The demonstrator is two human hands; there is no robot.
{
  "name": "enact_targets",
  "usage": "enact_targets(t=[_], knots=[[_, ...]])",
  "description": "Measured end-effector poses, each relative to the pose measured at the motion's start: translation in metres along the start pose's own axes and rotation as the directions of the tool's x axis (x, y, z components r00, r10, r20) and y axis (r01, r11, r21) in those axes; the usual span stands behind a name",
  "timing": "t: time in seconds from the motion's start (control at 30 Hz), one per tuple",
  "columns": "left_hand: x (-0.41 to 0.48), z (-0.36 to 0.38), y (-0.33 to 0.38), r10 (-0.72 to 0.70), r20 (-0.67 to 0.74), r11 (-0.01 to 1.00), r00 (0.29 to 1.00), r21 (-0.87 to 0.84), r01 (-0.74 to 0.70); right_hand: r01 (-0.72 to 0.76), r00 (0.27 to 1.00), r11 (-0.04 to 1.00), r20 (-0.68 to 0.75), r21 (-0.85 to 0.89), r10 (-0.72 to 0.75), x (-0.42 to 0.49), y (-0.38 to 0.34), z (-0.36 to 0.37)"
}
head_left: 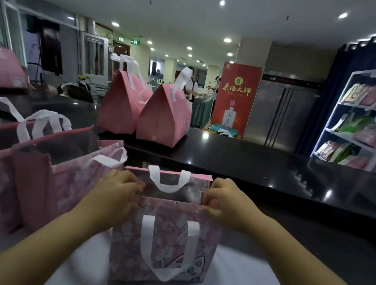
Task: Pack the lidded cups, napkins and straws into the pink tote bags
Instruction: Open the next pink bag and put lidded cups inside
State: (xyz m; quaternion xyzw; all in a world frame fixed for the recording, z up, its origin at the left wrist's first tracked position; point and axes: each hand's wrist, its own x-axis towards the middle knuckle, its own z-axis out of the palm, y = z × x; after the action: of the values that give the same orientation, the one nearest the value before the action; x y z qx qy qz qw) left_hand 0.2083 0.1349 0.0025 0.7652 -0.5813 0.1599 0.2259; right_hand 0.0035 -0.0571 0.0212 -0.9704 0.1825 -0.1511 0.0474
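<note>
both hands, left hand [117, 189] and right hand [224, 198], pinch the rim corners of the soft, light pink tote bag [163, 248] at the white worktop's [239, 281] near edge; grip the rim, since the fabric likely sags.

The one camera sits on my head, wide-angled, facing forward and down. It looks close over my left hand [117, 189] and right hand [227, 200], across the glossy black counter [248, 160], toward the far room.

Recessed ceiling lights [222, 2] shine over a glossy black counter [259, 168]. A white shelf rack [332, 131] stands right, beside steel refrigerator doors [281, 113].
</note>
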Motion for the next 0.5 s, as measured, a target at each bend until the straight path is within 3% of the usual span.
enact_targets(t=[0.2, 0.33, 0.5], knots=[[0.001, 0.017, 0.011, -0.231, -0.015, 0.961, 0.973, -0.161, 0.225, -0.152, 0.988, 0.986, -0.012, 0.066, 0.153, -0.046, 0.017, -0.001], [0.01, 0.026, 0.03, -0.204, -0.075, 0.952, 0.976, -0.247, 0.18, -0.24, 0.962, 0.966, -0.113, 0.1, 0.25, -0.07, 0.025, -0.006], [0.028, 0.041, 0.065, -0.073, -0.075, 0.949, 0.995, -0.311, 0.046, -0.379, 0.879, 0.916, -0.26, 0.128, 0.4, -0.108, 0.037, -0.017]])
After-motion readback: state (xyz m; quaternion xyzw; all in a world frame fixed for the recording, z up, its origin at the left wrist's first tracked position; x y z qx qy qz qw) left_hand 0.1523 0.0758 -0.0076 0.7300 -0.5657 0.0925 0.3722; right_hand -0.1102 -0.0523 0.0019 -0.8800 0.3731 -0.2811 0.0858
